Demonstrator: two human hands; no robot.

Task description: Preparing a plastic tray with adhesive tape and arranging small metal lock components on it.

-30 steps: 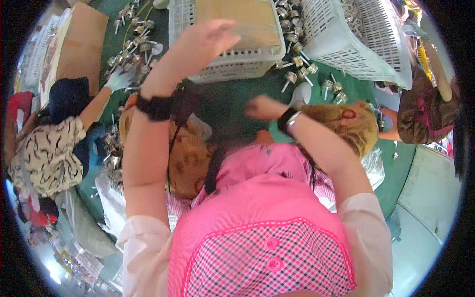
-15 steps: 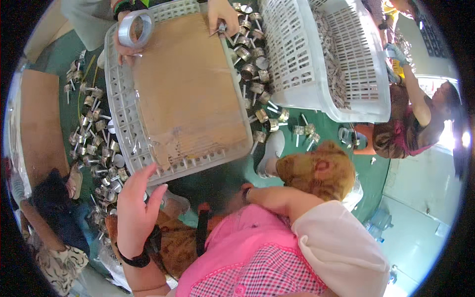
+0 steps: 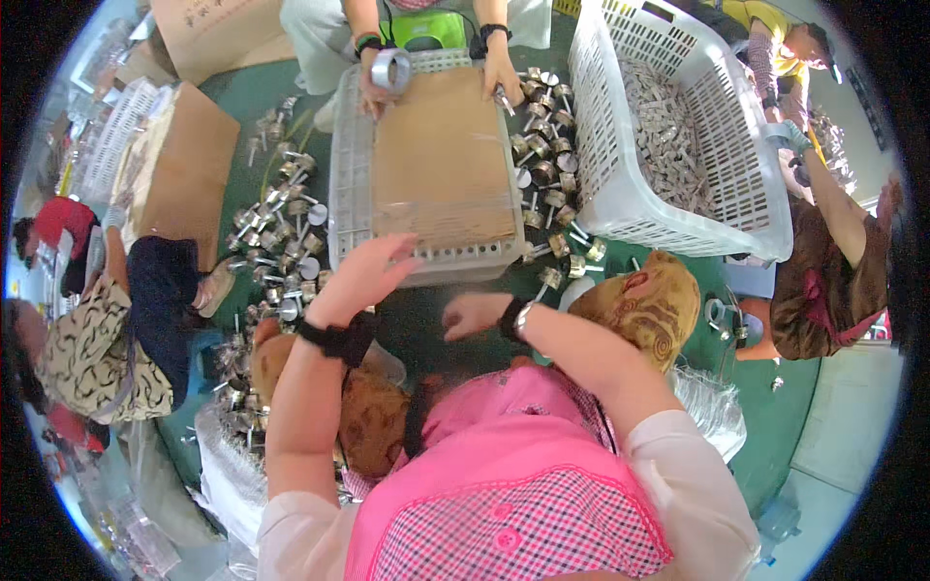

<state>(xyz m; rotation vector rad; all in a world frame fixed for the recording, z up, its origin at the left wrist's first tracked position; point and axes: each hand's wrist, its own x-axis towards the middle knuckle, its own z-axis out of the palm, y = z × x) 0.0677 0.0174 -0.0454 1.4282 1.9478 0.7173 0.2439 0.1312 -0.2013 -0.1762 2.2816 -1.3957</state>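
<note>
My left hand (image 3: 371, 278) is raised at the near edge of a white plastic crate (image 3: 349, 194), with its fingers stretched out and holding nothing. On the crate lies a flat brown cardboard piece (image 3: 441, 160), with some shiny clear tape near its close edge. My right hand (image 3: 475, 315) hangs in front of the crate, fingers loosely bent and apart, and nothing shows in it. Across the crate, another person's hand holds a roll of tape (image 3: 390, 71) at the cardboard's far left. That person's other hand, at the far right corner, has a small metal piece (image 3: 503, 99).
Several round metal parts with stems (image 3: 542, 145) lie on the green floor (image 3: 242, 169) along both sides of the crate. A large white basket (image 3: 668, 208) with many small pieces stands at right. Seated people and a cardboard box (image 3: 194, 165) flank the space.
My right hand has come up from my lap to in front of the crate. My left hand has moved right, still spread. The view has shifted, showing more of the far side.
</note>
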